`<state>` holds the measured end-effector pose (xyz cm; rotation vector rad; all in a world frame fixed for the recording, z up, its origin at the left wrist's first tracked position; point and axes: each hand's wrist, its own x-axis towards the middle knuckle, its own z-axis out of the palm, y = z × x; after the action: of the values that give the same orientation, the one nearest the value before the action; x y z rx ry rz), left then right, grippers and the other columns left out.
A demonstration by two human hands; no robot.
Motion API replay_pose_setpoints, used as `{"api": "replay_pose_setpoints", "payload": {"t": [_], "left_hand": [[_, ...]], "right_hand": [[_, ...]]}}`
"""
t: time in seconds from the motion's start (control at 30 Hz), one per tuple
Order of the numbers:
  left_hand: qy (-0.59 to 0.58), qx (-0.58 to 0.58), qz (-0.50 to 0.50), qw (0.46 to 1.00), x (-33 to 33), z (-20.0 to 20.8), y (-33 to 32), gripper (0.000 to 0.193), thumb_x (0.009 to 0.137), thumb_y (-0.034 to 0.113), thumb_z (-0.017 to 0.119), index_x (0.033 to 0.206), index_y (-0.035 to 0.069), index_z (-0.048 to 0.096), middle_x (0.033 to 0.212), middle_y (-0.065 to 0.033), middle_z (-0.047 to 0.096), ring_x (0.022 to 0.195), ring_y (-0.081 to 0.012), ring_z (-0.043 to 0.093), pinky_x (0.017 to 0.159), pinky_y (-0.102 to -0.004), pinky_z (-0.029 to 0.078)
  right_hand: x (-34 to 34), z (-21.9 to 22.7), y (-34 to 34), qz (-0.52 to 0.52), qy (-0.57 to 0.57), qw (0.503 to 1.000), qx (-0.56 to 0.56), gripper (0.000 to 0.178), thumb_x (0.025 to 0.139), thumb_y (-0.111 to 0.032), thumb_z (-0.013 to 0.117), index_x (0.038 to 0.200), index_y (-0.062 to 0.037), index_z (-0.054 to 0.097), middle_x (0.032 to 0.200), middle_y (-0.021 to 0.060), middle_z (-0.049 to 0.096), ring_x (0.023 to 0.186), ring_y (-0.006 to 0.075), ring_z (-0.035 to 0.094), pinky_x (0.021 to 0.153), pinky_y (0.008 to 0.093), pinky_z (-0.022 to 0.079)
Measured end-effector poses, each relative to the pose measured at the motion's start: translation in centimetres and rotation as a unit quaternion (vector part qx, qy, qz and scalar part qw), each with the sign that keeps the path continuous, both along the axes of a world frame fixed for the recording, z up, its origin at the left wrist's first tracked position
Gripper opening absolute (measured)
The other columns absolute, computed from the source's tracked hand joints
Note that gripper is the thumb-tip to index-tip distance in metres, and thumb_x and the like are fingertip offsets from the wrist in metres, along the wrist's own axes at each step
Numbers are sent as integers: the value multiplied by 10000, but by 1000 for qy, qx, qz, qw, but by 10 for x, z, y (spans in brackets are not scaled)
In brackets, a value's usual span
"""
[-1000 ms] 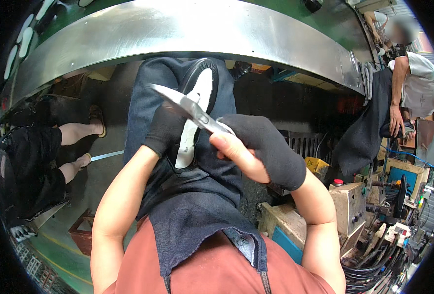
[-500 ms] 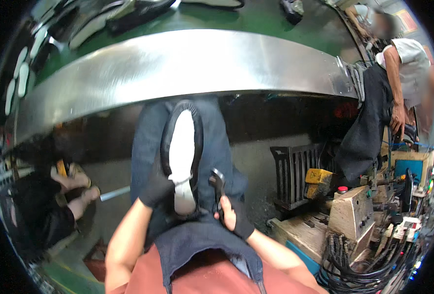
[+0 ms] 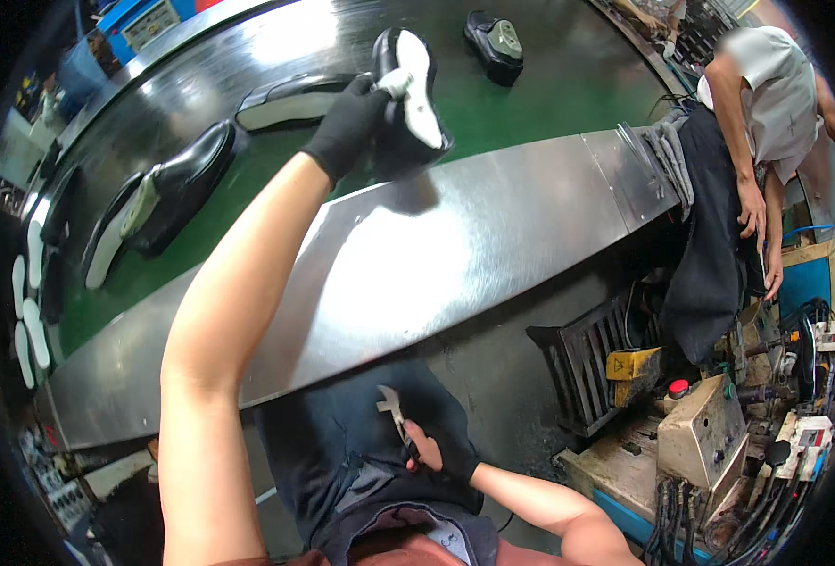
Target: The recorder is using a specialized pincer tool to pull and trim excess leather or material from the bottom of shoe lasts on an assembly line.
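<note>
Your left hand (image 3: 349, 127) is closed on the side of a black shoe (image 3: 420, 90), its white sole toward you, over the green bench (image 3: 530, 127) past the metal ledge (image 3: 502, 226). Your right hand (image 3: 441, 457) grips a metal tool (image 3: 391, 404) above your lap (image 3: 318, 429). You seem to be handling the shoe at the bench; the next move likely calls for clearance from the other shoes (image 3: 196, 172). Your left fingertips and the tool's handle are largely hidden; whether shoe meets bench, I cannot tell.

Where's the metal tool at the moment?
In the head view, the metal tool is below the middle, held in the right hand over the dark trousers, nearer the wearer than the steel edge.
</note>
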<state>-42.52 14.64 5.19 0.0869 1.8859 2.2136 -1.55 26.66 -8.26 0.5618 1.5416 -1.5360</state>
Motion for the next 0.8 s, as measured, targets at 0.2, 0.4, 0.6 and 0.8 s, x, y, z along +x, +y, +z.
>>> {"api": "replay_pose_setpoints", "payload": {"t": [0.2,0.4,0.6,0.8], "left_hand": [[555,-506,-149,644,-43,-52,-47,395,809,303,670,1141,95,626,1164,-123,615,1128,-286,554,988,-428,437],[249,-604,100,751,-116,-62,-181,744,799,543,669,1279,-8,527,1165,-247,601,1067,-405,594,921,-443,483],[200,-722,79,658,-7,-43,-64,648,802,415,675,1322,68,507,1234,-234,525,1122,-418,511,953,-447,448],[253,-466,197,825,-26,-88,-117,728,763,346,756,1326,-20,475,1207,-205,571,1138,-343,544,971,-422,432]], "right_hand": [[-42,1,-2,57,-62,996,-8,563,1028,-481,316,967,-15,624,577,43,605,501,123,591,501,274,463],[-34,-25,-2,108,-173,978,-46,593,1002,-546,340,1002,-25,622,573,53,589,471,107,556,480,265,461],[-44,-20,4,49,-152,987,-31,747,974,-631,301,736,-18,656,559,65,603,494,133,581,519,276,481],[-15,-25,5,65,-164,983,-45,779,964,-652,293,752,12,643,585,91,612,528,156,593,549,297,495]]}}
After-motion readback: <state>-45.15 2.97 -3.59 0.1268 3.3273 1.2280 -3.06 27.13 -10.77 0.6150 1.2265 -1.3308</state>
